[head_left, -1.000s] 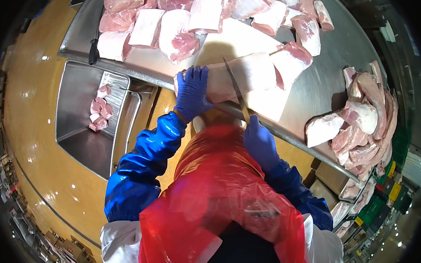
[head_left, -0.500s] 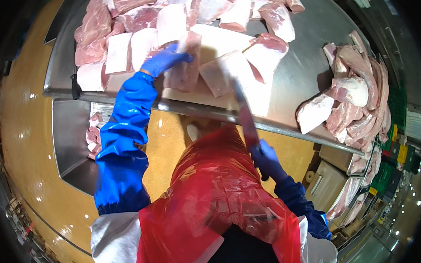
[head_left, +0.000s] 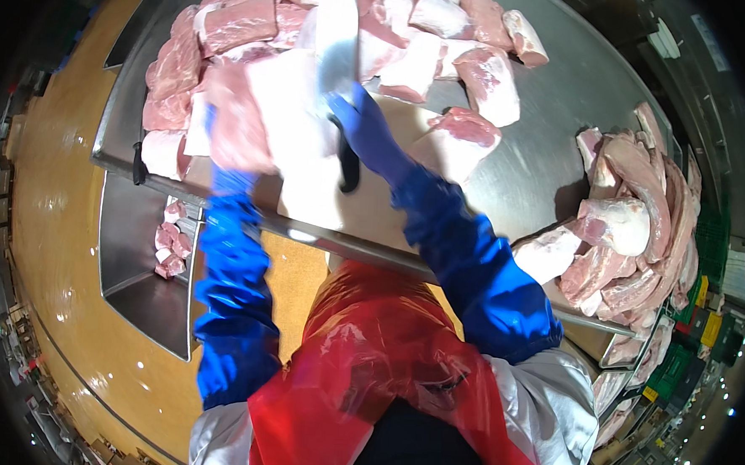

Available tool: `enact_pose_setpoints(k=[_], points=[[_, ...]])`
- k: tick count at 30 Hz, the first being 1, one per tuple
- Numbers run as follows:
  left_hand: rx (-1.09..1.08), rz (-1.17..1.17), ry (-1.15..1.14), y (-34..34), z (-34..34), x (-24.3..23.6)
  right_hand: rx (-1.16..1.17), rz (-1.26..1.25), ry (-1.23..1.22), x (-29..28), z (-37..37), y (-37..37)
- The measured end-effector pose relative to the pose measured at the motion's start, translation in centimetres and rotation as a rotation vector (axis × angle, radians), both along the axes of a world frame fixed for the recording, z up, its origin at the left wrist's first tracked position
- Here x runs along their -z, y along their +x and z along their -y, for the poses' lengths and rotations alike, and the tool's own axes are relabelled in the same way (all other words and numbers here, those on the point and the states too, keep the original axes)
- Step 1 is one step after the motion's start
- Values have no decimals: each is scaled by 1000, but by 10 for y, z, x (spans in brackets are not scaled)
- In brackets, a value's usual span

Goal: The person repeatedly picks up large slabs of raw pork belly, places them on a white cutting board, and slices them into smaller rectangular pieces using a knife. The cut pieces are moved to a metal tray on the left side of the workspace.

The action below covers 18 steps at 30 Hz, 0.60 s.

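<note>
My gloved right hand (head_left: 369,131) is closed round a large knife (head_left: 338,41) with a wide pale blade and a black handle. The blade points away from me, over the pieces of meat. My left hand (head_left: 232,180), smeared by motion, grips a piece of pork (head_left: 242,120) at the left of the white cutting board (head_left: 319,198); the meat hides most of its fingers. Between my hands lies a pale, fat-covered area of meat (head_left: 291,102), its outline blurred. Beyond my right hand, another cut piece of pork (head_left: 461,140) rests at the board's right side.
Several pork pieces (head_left: 240,25) crowd the far left of the metal table (head_left: 555,116). A heap of long meat strips (head_left: 634,221) lies at the right. A dark handle (head_left: 139,163) stands at the left edge. Below it, a metal bin (head_left: 140,246) holds small meat scraps (head_left: 172,247).
My right hand has swung the knife from beside the apron up over the table, its blade now pointing away. My left hand has moved left and nearer, with a piece of pork in it.
</note>
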<state>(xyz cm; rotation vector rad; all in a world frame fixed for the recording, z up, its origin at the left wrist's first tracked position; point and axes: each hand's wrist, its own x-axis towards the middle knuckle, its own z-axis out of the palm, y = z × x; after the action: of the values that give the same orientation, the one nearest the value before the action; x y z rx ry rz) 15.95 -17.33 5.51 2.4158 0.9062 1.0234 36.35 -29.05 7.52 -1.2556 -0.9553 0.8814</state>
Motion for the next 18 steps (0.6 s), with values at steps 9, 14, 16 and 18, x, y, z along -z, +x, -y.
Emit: enact_pose_setpoints(k=[9,14,16,18], points=[[193,432,-1313,121,70,41,540,762,-412,48,196,182],[597,72,-1509,207,97,46,369,-80,-129,95,143,160],[554,247,-1533,186,96,31,354,-216,-252,77,117,157],[363,517,-1552,175,81,14,255,-205,-51,25,61,150]])
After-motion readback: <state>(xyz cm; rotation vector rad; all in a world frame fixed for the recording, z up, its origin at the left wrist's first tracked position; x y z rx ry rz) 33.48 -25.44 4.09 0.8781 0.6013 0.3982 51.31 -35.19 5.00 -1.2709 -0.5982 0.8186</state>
